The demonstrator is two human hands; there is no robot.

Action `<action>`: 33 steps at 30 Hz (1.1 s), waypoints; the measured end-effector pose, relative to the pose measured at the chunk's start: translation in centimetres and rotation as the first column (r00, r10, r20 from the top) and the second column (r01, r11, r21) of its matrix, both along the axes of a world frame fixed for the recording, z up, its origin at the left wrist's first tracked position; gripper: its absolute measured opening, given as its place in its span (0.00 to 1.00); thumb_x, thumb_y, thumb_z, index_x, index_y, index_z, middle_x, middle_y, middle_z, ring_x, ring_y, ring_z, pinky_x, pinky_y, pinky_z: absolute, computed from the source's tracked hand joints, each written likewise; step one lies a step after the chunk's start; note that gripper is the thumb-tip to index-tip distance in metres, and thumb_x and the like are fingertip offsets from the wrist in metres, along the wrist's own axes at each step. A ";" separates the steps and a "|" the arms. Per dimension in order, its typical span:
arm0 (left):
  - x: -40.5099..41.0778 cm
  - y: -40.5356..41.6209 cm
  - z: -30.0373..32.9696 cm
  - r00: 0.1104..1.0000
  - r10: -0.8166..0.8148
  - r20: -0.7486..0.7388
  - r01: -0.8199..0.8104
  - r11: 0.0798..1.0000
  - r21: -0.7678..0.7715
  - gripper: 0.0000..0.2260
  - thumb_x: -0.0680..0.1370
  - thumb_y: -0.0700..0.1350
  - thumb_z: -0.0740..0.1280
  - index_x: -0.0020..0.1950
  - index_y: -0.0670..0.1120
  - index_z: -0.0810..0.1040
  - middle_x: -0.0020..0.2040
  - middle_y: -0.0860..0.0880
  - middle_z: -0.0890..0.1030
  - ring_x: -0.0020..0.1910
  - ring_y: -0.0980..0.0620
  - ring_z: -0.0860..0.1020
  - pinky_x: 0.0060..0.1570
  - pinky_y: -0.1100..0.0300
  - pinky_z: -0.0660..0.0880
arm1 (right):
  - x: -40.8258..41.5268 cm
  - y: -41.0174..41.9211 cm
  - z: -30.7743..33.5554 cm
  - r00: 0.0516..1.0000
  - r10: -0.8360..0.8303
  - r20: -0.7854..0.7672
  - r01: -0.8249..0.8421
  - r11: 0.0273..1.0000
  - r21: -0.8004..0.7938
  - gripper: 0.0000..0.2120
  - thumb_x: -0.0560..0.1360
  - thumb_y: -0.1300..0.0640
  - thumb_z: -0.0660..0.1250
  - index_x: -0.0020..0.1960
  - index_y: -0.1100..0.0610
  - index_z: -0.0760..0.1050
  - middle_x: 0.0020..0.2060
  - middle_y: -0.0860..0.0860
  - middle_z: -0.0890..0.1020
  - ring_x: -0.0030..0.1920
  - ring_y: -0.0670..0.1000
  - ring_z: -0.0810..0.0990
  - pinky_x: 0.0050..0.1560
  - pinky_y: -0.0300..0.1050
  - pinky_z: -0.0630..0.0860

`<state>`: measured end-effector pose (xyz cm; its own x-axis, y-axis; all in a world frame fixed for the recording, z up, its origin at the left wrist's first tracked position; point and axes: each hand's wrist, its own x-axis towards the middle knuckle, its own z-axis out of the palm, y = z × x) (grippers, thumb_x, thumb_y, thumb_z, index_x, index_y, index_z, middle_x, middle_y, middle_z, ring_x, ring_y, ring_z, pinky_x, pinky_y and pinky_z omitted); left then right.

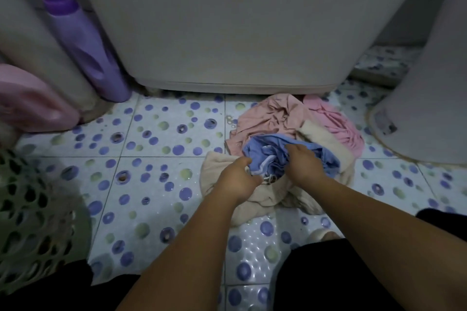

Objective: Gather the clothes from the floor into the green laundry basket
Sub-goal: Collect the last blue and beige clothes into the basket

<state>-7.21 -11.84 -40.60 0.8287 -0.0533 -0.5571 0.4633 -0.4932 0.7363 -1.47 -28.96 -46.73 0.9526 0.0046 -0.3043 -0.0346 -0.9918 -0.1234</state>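
Observation:
A heap of clothes lies on the tiled floor in front of a white appliance. On top is a crumpled blue garment [267,151]. Under and around it lie a beige cloth [273,199], a peach garment [267,116] and a pink garment [336,121]. My left hand [236,179] grips the near left edge of the blue garment, fingers curled into the fabric. My right hand [304,161] clutches the same blue garment from the right, fingers dug into its folds. The green laundry basket [27,225], with a perforated wall, stands at the lower left, well apart from the heap.
A white washing machine [227,33] fills the back. A purple detergent bottle [83,43] and a pink bottle [30,101] stand at the left. A white round tub [429,108] is at the right. My dark-clothed knees [341,280] frame the bottom edge.

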 end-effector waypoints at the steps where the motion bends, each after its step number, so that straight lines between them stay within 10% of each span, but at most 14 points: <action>1: 0.4 -0.3 -0.3 1.000 0.014 -0.010 -0.014 1.000 -0.021 0.24 0.77 0.44 0.67 0.72 0.44 0.67 0.68 0.41 0.73 0.66 0.42 0.73 0.66 0.53 0.70 | 0.6 -0.2 -0.3 1.000 0.004 0.011 -0.004 1.000 -0.003 0.17 0.78 0.62 0.57 0.67 0.59 0.66 0.63 0.60 0.72 0.56 0.62 0.74 0.48 0.53 0.72; 9: 1.4 -1.4 -3.7 0.974 0.168 -0.153 -0.188 0.973 -0.132 0.20 0.76 0.45 0.68 0.68 0.44 0.72 0.62 0.42 0.78 0.62 0.41 0.76 0.62 0.50 0.73 | 3.7 -2.7 -2.7 0.986 -0.102 -0.132 0.106 0.994 0.021 0.41 0.71 0.52 0.69 0.76 0.54 0.49 0.69 0.59 0.69 0.63 0.61 0.75 0.55 0.54 0.76; 17: 2.2 -2.0 -4.6 0.940 0.255 -0.228 -0.305 0.926 -0.221 0.17 0.76 0.47 0.68 0.64 0.47 0.74 0.64 0.44 0.77 0.59 0.45 0.77 0.63 0.49 0.74 | 3.6 0.0 -1.7 0.986 -0.031 -0.161 -0.013 0.964 -0.264 0.08 0.77 0.55 0.58 0.52 0.54 0.75 0.60 0.56 0.74 0.63 0.60 0.69 0.62 0.53 0.68; 21: 2.2 -2.1 -3.7 0.880 0.334 -0.338 -0.435 0.851 -0.293 0.21 0.77 0.51 0.67 0.68 0.48 0.70 0.63 0.45 0.75 0.54 0.46 0.74 0.50 0.52 0.74 | 4.1 0.7 2.7 0.977 -0.157 -0.142 0.184 0.961 0.208 0.09 0.80 0.57 0.56 0.48 0.57 0.74 0.48 0.57 0.76 0.49 0.56 0.75 0.50 0.45 0.72; 25: 2.1 -1.7 -2.4 0.814 0.378 -0.440 -0.551 0.743 -0.380 0.34 0.71 0.63 0.68 0.73 0.54 0.62 0.71 0.48 0.67 0.66 0.40 0.69 0.53 0.39 0.74 | 3.2 1.7 8.4 0.927 -0.315 -0.204 0.352 0.542 0.763 0.09 0.79 0.56 0.58 0.42 0.51 0.72 0.38 0.52 0.78 0.38 0.52 0.76 0.42 0.46 0.75; 29: 2.5 -1.6 -0.3 0.711 0.294 -0.639 -0.689 0.477 -0.546 0.48 0.56 0.74 0.70 0.72 0.55 0.66 0.70 0.45 0.71 0.62 0.38 0.75 0.49 0.38 0.76 | 2.7 3.2 11.9 0.861 -0.311 -0.402 0.429 0.020 0.903 0.09 0.79 0.59 0.60 0.56 0.61 0.74 0.42 0.57 0.79 0.38 0.55 0.79 0.39 0.49 0.79; 33: 2.8 -1.8 1.9 0.725 0.297 -0.621 -0.681 0.171 -0.713 0.27 0.76 0.61 0.58 0.68 0.46 0.69 0.61 0.42 0.78 0.52 0.45 0.79 0.52 0.48 0.76 | 1.8 4.0 12.8 0.831 -0.221 -0.510 0.502 -0.096 0.860 0.10 0.80 0.57 0.60 0.53 0.64 0.74 0.43 0.59 0.80 0.39 0.56 0.80 0.37 0.48 0.80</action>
